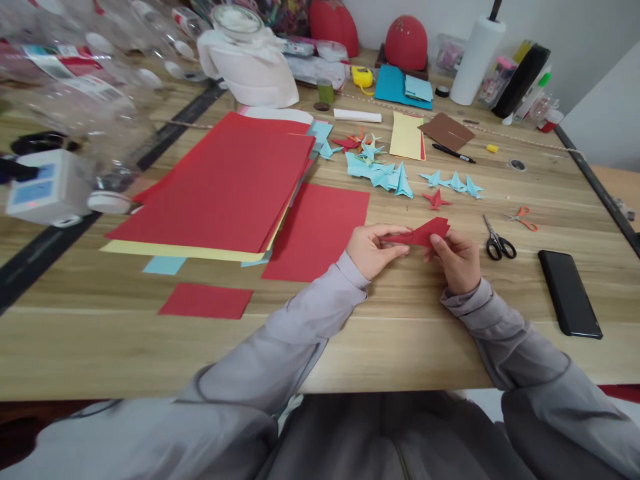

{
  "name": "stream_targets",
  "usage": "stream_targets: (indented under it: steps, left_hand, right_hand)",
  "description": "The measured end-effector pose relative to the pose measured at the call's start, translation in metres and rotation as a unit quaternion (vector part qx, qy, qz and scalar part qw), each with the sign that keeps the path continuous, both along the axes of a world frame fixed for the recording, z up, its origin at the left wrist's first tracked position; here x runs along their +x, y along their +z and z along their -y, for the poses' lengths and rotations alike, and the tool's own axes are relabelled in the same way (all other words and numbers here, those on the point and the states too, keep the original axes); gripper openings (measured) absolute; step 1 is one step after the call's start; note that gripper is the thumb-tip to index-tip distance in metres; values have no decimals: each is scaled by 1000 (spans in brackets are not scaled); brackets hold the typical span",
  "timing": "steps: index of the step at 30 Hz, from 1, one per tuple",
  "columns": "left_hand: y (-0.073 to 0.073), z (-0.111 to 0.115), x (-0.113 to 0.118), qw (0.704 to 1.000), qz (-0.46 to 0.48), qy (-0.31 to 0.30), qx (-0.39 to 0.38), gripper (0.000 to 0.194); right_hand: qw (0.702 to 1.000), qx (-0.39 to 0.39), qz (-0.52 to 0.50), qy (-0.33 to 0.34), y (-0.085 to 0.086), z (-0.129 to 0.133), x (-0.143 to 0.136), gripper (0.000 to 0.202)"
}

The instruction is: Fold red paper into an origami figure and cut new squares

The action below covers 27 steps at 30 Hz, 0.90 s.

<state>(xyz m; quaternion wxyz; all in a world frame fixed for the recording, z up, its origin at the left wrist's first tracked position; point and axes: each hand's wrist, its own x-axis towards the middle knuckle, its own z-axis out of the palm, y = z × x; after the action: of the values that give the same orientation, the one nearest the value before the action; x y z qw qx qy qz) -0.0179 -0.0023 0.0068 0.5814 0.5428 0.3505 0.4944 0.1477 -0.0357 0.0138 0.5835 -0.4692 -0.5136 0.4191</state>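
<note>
A folded piece of red paper point(425, 231) is held between both hands above the wooden table. My left hand point(373, 250) pinches its narrow left end. The wider right end is pinched between the thumb and fingers of my right hand point(457, 259). Just beyond the hands lies a small red folded figure point(437, 199), with several light blue folded figures point(455, 181) behind it. A flat red sheet point(320, 233) lies left of my left hand, partly beneath a stack of large red sheets point(220, 187).
Black-handled scissors point(495, 243), orange-handled scissors point(523, 219) and a black phone point(570, 293) lie to the right. A small red rectangle point(206, 301) is at the front left. Plastic bottles point(100, 113) and a white box point(47, 187) stand at the left; a black pen point(454, 153) lies behind.
</note>
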Motion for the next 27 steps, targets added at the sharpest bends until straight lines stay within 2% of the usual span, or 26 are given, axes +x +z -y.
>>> stream_targets:
  steps: [2,5,7,10,13,16,20,27]
  left_hand:
    - [2,-1,-1,999,-24,25,26,25]
    - [4,-2,-1,997,-53,46,41,15]
    - [5,-2,-2,996,-59,51,39,13]
    - [6,-1,-2,997,-62,44,34,13]
    - [7,2,-1,999,-49,9,21,13]
    - [7,5,0,999,-20,-41,-27,18]
    - [7,7,1,995,-3,-57,-76,28]
    - [7,7,3,994,7,-59,-91,31]
  right_hand:
    - [1000,16,-8,16,0,0,-1,26]
    - [998,62,-8,28,-1,1,-1,58]
    - [996,91,14,22,-4,2,0,68]
    - [988,121,91,16,-8,3,3,47]
    - [979,122,162,28,-8,5,5,21]
    - [983,88,159,13,-4,6,3,7]
    - [992,40,117,-3,2,6,0,12]
    - [996,-4,75,40,9,6,-5,20]
